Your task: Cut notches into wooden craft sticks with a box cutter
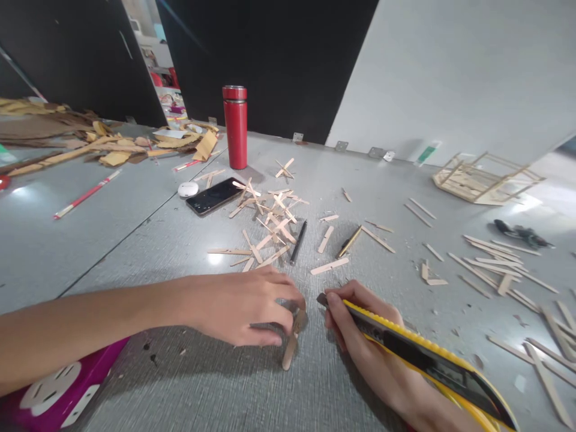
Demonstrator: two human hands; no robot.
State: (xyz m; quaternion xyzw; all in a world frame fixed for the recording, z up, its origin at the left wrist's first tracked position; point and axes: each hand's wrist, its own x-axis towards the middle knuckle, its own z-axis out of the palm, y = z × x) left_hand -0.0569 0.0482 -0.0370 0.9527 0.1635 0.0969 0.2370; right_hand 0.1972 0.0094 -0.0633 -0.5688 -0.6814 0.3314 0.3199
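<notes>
My left hand lies over the grey table, its fingers closed down on a wooden craft stick that points toward me. My right hand grips a yellow and black utility knife, whose tip sits just right of the stick's upper end. A loose pile of wooden sticks lies beyond both hands.
A red flask, a black phone, a white earbud case and two pens stand past the pile. More sticks and a stick frame lie right. A pink power strip is near left; cardboard scraps far left.
</notes>
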